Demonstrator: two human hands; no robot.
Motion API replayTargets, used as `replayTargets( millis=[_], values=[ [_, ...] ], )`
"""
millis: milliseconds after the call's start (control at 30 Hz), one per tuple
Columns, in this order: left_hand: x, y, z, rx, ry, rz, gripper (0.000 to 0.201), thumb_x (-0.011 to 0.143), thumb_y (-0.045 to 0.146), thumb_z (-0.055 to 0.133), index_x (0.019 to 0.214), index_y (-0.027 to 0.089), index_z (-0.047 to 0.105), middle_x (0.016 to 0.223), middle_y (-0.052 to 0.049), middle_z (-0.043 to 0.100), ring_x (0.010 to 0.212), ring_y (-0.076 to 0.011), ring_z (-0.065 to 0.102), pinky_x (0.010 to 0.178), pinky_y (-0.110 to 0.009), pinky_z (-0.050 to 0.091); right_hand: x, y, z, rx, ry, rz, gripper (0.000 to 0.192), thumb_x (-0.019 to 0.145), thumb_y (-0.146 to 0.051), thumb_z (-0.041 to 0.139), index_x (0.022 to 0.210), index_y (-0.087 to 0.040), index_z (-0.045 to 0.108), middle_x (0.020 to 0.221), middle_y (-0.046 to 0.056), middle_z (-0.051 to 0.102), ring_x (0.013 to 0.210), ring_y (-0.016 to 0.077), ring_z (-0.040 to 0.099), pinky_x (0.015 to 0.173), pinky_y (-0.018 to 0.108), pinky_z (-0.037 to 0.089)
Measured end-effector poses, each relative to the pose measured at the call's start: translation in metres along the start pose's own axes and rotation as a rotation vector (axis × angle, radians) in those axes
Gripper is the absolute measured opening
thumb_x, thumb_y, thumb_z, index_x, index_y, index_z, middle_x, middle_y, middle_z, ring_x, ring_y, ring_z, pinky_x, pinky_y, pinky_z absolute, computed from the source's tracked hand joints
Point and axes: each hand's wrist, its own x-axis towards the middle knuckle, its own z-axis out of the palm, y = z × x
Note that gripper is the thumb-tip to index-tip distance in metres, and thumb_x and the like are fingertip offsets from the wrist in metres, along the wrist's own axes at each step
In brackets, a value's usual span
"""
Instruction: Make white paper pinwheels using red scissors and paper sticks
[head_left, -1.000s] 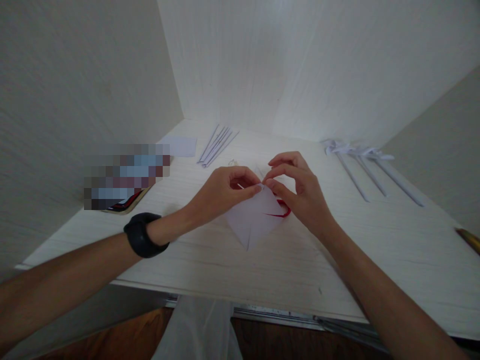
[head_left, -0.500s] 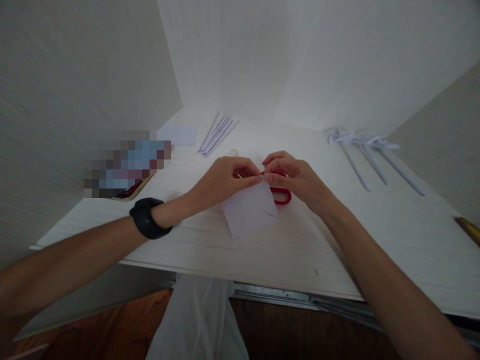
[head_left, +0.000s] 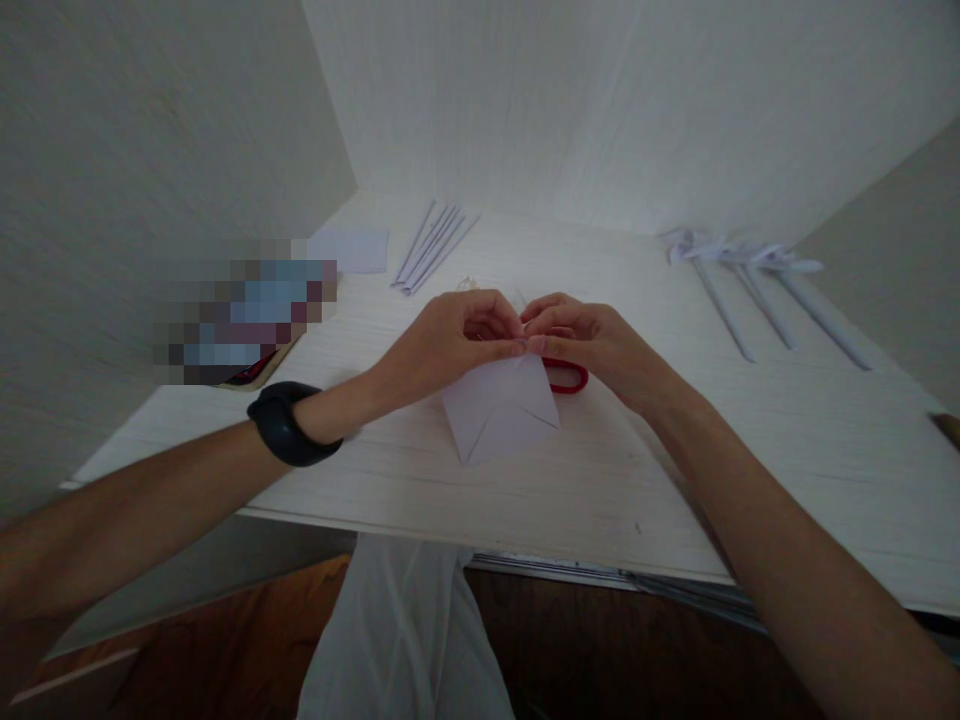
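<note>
A folded piece of white paper (head_left: pixel 496 405) with crease lines hangs beneath my fingertips, over the tabletop. My left hand (head_left: pixel 474 325) pinches its upper edge between thumb and fingers. Right beside it, my right hand (head_left: pixel 577 330) is closed on the same edge, the fingertips of both hands meeting. What the fingertips do at the fold is too small to make out. Behind my right hand lie scissors with red handles (head_left: pixel 568 377), their blades hidden. A small pale tangle, perhaps string (head_left: pixel 466 284), rests just past my left hand.
Several thin rolled paper sticks (head_left: pixel 436 248) lie at the back of the white table (head_left: pixel 555 510). A flat white sheet (head_left: pixel 352 250) is at back left, near a blurred-out phone-like object (head_left: pixel 251 320). Three thicker paper rods with crumpled tops (head_left: pixel 750 300) lie on the right.
The view has shifted slightly, so the table things sit a little higher. My hands stay pinched together on the paper, whose lower part has tilted a little and shows its creases more clearly.
</note>
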Motion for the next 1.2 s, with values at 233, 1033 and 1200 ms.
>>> replayTargets(
  millis=[233,1033,1200],
  values=[
    [0.0022,-0.0007,0.0001,-0.016,0.001,-0.052,0.026,0.069,0.036,0.077,0.077,0.016,0.063,0.078,-0.003,0.07,0.075,-0.0155,0.066,0.072,-0.03,0.052,0.0017,0.0019,-0.001,-0.032,0.015,-0.019,0.013,0.074,-0.032,0.073,0.07,-0.02,0.071,0.099,0.005,0.064,0.087,0.0156,0.061,0.076,0.033,0.051],
    [0.0052,0.0055,-0.004,-0.026,-0.021,-0.143,0.023,0.07,0.035,0.074,0.071,0.015,0.063,0.071,-0.001,0.065,0.066,-0.0126,0.059,0.06,-0.023,0.043,0.0018,0.002,0.0063,0.043,0.105,0.0,0.015,0.075,-0.031,0.071,0.07,-0.018,0.068,0.092,0.003,0.059,0.079,0.0125,0.057,0.065,0.027,0.049],
    [0.0046,0.0051,-0.0029,-0.044,-0.016,-0.162,0.021,0.069,0.033,0.074,0.07,0.016,0.062,0.071,-0.001,0.065,0.066,-0.012,0.059,0.06,-0.023,0.043,0.0011,-0.002,0.0066,0.016,0.118,0.004,0.013,0.077,-0.03,0.069,0.072,-0.018,0.069,0.092,0.003,0.06,0.08,0.0126,0.057,0.066,0.027,0.048]
  ],
)
